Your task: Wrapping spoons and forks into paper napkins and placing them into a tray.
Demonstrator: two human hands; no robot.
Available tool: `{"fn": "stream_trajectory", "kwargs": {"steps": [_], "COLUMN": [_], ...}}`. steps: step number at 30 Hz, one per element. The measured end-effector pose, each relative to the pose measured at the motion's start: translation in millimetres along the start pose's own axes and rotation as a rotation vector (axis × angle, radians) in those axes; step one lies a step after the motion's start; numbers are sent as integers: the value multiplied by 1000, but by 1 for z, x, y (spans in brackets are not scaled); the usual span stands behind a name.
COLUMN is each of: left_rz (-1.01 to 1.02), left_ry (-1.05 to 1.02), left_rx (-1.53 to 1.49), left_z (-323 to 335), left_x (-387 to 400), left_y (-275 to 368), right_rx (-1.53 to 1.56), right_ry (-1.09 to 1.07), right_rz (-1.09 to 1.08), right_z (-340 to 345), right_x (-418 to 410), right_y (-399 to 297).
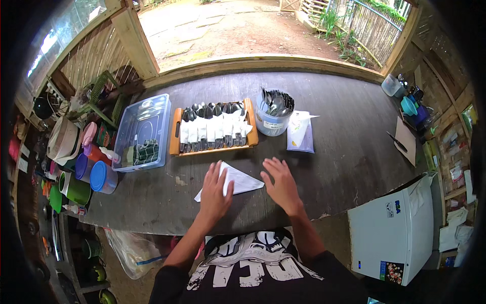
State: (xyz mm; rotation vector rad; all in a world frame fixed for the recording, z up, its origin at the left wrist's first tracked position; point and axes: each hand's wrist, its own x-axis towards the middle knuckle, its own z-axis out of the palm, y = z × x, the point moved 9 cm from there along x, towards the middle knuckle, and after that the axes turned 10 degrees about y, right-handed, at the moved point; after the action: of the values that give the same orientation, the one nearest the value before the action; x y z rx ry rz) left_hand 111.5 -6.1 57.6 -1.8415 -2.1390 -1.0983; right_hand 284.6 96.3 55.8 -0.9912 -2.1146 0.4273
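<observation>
A white paper napkin (pixel 243 181), folded to a triangle, lies on the dark wooden table before me. My left hand (pixel 217 192) rests over its left part, fingers apart. Just right of the napkin, my right hand (pixel 281 185) is held with fingers spread and nothing in it. Beyond them stands a wooden tray (pixel 251 125) with several sets of black-handled cutlery wrapped in white napkins (pixel 210 129). Right of the tray, a clear plastic tub (pixel 271 126) holds many dark spoons or forks (pixel 279 102). Beside it lies a pack of napkins (pixel 302 140) with a loose folded piece on top.
At the left are a clear plastic box (pixel 163 133) with a checked cloth (pixel 146 153) and several lidded containers (pixel 101 178). A clipboard or brown board (pixel 405 142) with a pen lies at the right. A white freezer (pixel 383 228) stands near the table's right front edge.
</observation>
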Motion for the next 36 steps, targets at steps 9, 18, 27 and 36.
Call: {"fn": "stream_trajectory", "kwargs": {"steps": [9, 18, 27, 36], "left_rz": [235, 240, 175, 135], "left_ry": [40, 62, 92, 192], "left_rx": [-268, -268, -336, -423], "left_z": [59, 100, 100, 74], "left_x": [151, 199, 202, 202], "left_y": [53, 68, 66, 68], "right_rx": [-67, -111, -84, 199], "right_ry": [389, 399, 407, 314], "right_rz": [-27, 78, 11, 202], "right_z": [-44, -55, -53, -50], "right_x": [123, 159, 168, 184], "right_y": [36, 71, 77, 60]}}
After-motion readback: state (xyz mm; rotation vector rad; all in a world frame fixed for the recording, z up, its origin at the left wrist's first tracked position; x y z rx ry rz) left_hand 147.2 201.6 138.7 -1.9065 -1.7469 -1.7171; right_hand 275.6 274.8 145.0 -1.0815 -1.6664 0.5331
